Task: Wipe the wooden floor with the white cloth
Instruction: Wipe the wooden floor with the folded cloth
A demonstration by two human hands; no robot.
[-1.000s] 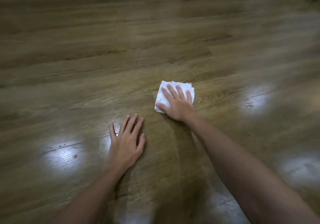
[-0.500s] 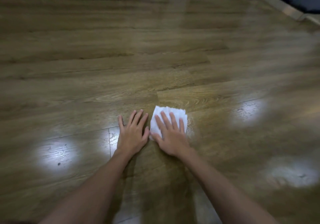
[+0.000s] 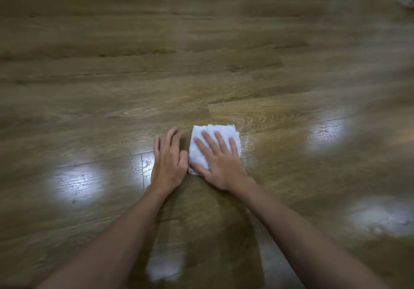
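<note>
Right hand (image 3: 220, 163) lay open, flat on folded cloth (image 3: 202, 138) on floor (image 3: 224, 69), left hand (image 3: 168, 162) open, palm down just beside it as brace; best to keep even palm pressure, overlap strokes, avoid bunching the cloth

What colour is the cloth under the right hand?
White, plain with no pattern; the cloth shows best in the head view.

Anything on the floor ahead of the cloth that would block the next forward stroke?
Nothing visible. The right hand lies flat on the white cloth; the wooden floor beyond is bare. The left hand rests beside it, not ahead.
</note>
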